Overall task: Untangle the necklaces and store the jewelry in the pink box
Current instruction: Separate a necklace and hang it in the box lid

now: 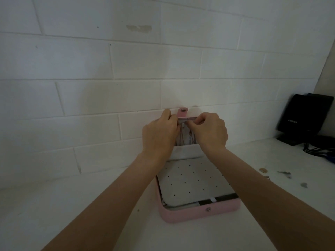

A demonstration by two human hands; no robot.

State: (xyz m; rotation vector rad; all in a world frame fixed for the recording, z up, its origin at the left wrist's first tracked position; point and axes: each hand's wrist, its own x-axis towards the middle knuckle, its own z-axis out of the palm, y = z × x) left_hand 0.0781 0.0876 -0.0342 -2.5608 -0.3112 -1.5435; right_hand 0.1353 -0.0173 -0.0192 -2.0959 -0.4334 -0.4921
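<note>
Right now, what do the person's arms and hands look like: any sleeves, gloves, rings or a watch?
Both arms are bare as far up as the picture shows, with no sleeves in view. The left hand and right hand wear no gloves. No watch, bracelet or ring shows on the parts that can be seen.

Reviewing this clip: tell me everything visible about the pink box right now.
The pink box lies open on the white counter, its lid upright by the brick wall. The rounded base looks leather-like, with a metal snap stud on its front wall. A pale panel dotted with small holes covers the base; a pale pocket crosses the lid's foot. The pink snap tab stands above the lid's top edge, which the left hand and right hand pinch. Thin chains hang inside the lid.
</note>
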